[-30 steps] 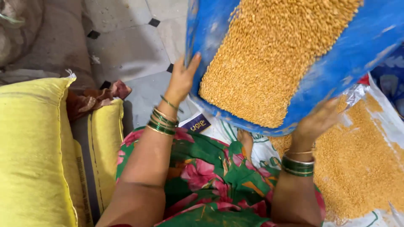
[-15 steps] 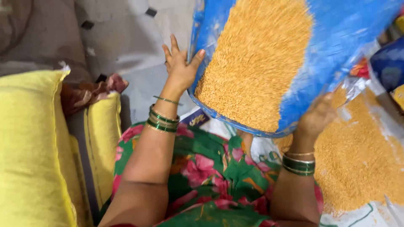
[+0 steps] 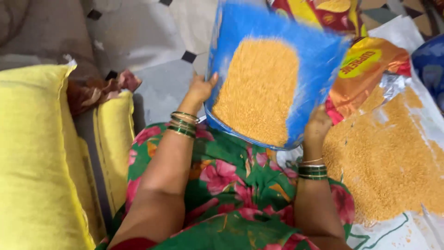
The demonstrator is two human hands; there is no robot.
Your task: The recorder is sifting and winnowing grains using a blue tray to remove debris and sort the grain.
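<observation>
Both hands on the blue tray (image 3: 319,60), held up above the lap, roughly centre of view, slightly blurred. Left hand (image 3: 200,89) grasps the tray's left rim, fingers wrapped onto the edge, thumb pointing up along it. Right hand (image 3: 317,126) holds the near-right rim, fingers curled under it; exact finger contact is partly hidden by the tray. Yellow grain (image 3: 259,88) sits in a heap down the tray's middle, reaching toward the near rim. Green bangles on both wrists. Under the arms: green floral cloth (image 3: 231,185) over the lap. Right of the tray, a larger spread of the same grain (image 3: 388,162) lies on a white sheet (image 3: 393,234), with an orange foil packet (image 3: 365,74) at its far edge. Left side: yellow sacks (image 3: 37,153), tiled floor (image 3: 138,37) beyond.
</observation>
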